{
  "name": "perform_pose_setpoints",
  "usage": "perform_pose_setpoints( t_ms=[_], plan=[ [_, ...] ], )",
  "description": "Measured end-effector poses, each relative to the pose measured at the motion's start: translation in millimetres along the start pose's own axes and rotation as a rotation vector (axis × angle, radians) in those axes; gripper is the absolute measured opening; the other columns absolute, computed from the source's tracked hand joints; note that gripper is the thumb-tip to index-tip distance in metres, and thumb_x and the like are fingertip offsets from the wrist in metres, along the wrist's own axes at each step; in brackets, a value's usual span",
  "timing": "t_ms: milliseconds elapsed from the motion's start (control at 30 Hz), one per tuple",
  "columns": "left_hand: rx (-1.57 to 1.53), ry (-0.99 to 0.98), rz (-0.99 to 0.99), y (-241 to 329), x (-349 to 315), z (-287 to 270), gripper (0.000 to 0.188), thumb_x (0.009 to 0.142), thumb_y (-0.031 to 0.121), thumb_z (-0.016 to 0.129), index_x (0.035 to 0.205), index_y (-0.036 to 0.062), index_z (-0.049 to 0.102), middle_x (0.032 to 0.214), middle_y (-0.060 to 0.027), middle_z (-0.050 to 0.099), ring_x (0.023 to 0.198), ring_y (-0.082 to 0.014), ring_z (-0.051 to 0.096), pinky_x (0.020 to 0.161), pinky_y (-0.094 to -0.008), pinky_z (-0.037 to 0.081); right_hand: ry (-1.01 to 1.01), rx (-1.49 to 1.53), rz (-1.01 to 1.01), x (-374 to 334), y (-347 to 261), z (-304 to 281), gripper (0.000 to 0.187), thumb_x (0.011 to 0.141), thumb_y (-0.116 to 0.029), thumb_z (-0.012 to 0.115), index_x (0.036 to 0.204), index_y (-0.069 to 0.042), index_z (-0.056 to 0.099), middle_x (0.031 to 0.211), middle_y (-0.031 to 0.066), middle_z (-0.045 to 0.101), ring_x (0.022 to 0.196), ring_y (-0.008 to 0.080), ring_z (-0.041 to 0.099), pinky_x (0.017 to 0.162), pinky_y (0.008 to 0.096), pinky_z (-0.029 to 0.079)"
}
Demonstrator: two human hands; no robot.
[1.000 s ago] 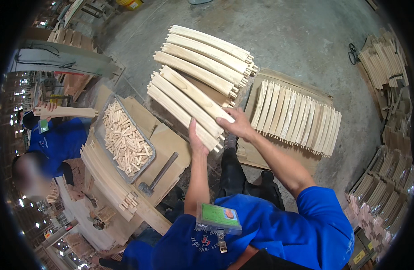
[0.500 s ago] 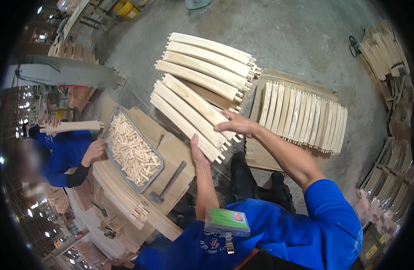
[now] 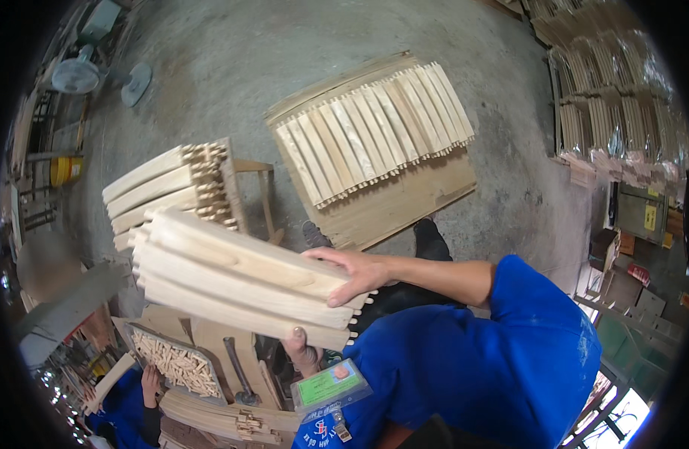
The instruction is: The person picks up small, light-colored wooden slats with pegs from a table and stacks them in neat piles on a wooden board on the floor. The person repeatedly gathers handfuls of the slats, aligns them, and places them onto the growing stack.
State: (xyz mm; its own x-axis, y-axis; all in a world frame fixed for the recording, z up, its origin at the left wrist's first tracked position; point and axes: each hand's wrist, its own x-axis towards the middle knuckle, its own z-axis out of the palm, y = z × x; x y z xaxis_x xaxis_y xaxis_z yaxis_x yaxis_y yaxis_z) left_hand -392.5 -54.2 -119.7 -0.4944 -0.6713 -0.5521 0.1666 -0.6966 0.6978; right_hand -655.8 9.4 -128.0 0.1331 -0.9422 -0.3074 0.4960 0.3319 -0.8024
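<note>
My right hand (image 3: 355, 273) grips a bundle of curved pale wooden slats (image 3: 236, 280) from above, its thumb lying across the upper slat near the right end. My left hand (image 3: 302, 353) supports the same bundle at its lower edge; its thumb shows, and its other fingers are hidden beneath. Dowel pins stick out of the slat ends. Behind the bundle's left part, a stack of similar slats (image 3: 153, 179) rests on a wooden stand (image 3: 266, 202). Farther off, a long row of slats (image 3: 382, 127) lies side by side on a board (image 3: 427, 185) on the floor.
At lower left, a grey tray of loose dowels (image 3: 176, 363) sits beside a hammer (image 3: 239, 370). A co-worker's hand (image 3: 151, 385) is at the tray's edge. Plastic-wrapped slat bundles (image 3: 610, 131) stand at far right. Fans (image 3: 76, 73) and a yellow bucket (image 3: 65, 170) are at far left.
My view has swung right, toward the floor board with the row of slats. The bundle has come away from the stack on the stand, still held in both hands.
</note>
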Motion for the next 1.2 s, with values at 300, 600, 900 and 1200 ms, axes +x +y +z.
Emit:
perform_pose_setpoints(
  t_ms=[300,600,900,1200],
  plan=[
    [0.092,-0.343,-0.341,-222.5,153.5,154.2,0.074,0.092,0.017,0.07,0.154,-0.0014,0.034,0.139,-0.0199,0.058,0.128,-0.0311,0.062,0.108,-0.0458,0.055,0.577,0.327,-0.057,-173.3,95.1,-208.8,0.101,0.084,-0.019,0.085,0.165,-0.003,0.027,0.158,0.0161,0.046,0.148,0.0241,0.042,0.125,0.0408,0.031],
    [0.216,-0.397,-0.521,-409.4,328.9,231.5,0.068,0.096,0.038,0.071,0.142,-0.0084,0.053,0.133,-0.0235,0.066,0.119,-0.0315,0.069,0.105,-0.0435,0.058,0.794,0.419,-0.048,-183.0,186.0,-414.1,0.09,0.087,-0.018,0.083,0.161,-0.001,0.034,0.151,0.0149,0.052,0.138,0.0223,0.051,0.115,0.0359,0.044],
    [0.16,-0.422,-0.555,-489.6,415.7,216.4,0.069,0.096,0.04,0.071,0.144,-0.0056,0.053,0.132,-0.022,0.068,0.117,-0.033,0.07,0.105,-0.0448,0.058,0.913,0.378,-0.148,-143.6,259.3,-505.1,0.079,0.09,-0.027,0.084,0.154,0.001,0.047,0.139,0.0147,0.063,0.127,0.0217,0.06,0.105,0.0346,0.052],
    [0.201,-0.292,-0.613,-510.7,427.4,195.1,0.058,0.097,0.037,0.071,0.139,-0.0009,0.057,0.13,-0.0165,0.069,0.118,-0.0291,0.069,0.107,-0.0441,0.056,1.572,0.838,-0.062,-122.0,311.8,-478.5,0.067,0.098,-0.048,0.077,0.135,0.007,0.064,0.133,0.0146,0.068,0.124,0.0201,0.063,0.106,0.0328,0.048]
  ],
)
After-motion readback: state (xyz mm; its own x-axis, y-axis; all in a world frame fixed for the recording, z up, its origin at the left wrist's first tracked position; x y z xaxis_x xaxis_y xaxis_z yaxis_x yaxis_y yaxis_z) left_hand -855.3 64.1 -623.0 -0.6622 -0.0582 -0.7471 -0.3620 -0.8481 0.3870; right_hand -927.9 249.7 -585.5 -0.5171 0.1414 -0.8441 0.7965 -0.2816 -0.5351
